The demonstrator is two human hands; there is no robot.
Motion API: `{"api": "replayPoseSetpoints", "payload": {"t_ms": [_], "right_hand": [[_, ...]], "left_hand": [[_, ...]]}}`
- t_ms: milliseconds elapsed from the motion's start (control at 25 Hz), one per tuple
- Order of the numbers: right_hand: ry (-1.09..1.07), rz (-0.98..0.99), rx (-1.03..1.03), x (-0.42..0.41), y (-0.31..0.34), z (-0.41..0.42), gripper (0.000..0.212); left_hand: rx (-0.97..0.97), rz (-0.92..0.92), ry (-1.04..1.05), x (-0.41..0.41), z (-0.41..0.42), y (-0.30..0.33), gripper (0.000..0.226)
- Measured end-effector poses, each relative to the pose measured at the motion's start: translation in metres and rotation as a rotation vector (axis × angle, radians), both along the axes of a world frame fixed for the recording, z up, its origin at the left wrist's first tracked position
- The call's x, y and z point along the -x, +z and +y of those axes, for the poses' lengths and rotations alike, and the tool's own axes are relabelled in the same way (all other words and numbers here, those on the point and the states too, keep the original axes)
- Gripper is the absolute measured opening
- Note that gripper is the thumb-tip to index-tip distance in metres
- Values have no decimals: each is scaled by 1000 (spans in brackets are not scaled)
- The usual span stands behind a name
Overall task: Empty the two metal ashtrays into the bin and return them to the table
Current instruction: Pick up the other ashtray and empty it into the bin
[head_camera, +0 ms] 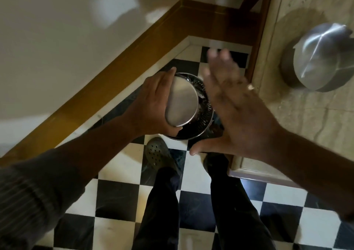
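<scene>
My left hand (151,104) grips a round metal ashtray (182,102), tipped over with its flat bottom facing me, right above a perforated metal bin (207,115) that stands on the floor. My right hand (235,104) is blurred, flat and open, fingers spread, just to the right of the ashtray and over the bin's right rim; a ring shows on one finger. A second metal ashtray (321,58) lies upside down on the beige table (310,115) at the right. The bin's inside is dark and mostly hidden by the ashtray and hands.
The floor (118,198) is black-and-white checkered tile. A wooden skirting board (118,73) runs diagonally along the white wall at left. My legs and a grey perforated clog (157,154) stand just in front of the bin. The table's wooden edge (258,175) is close on the right.
</scene>
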State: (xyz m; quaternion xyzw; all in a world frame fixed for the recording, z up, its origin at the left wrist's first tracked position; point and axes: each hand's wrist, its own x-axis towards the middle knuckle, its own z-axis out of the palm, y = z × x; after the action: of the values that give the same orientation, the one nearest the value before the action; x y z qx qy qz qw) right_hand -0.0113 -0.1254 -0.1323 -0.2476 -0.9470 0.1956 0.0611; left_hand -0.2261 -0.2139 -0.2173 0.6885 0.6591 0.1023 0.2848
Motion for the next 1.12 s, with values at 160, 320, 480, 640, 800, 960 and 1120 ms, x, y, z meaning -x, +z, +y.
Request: {"api": "replayPoseSetpoints", "payload": {"t_ms": [160, 320, 480, 640, 800, 960, 1120], "right_hand": [[96, -188, -116, -5, -23, -16, 137], [314, -393, -100, -7, -77, -35, 100], [187, -131, -169, -3, -80, -30, 53], [139, -76, 19, -1, -82, -20, 43], [-257, 23, 466, 12, -75, -29, 51], [-670, -67, 683, 23, -75, -37, 42], [-929, -71, 683, 20, -73, -33, 28]], "left_hand": [[-22, -73, 53, -9, 6, 7, 134], [-68, -44, 47, -14, -1, 7, 125], [-58, -144, 94, -14, -6, 7, 129], [160, -400, 320, -8, -6, 12, 121], [416, -872, 1009, -9, -6, 15, 62], [462, -1029, 1326, -14, -4, 30, 40], [554, -934, 1217, -24, 5, 54, 48]]}}
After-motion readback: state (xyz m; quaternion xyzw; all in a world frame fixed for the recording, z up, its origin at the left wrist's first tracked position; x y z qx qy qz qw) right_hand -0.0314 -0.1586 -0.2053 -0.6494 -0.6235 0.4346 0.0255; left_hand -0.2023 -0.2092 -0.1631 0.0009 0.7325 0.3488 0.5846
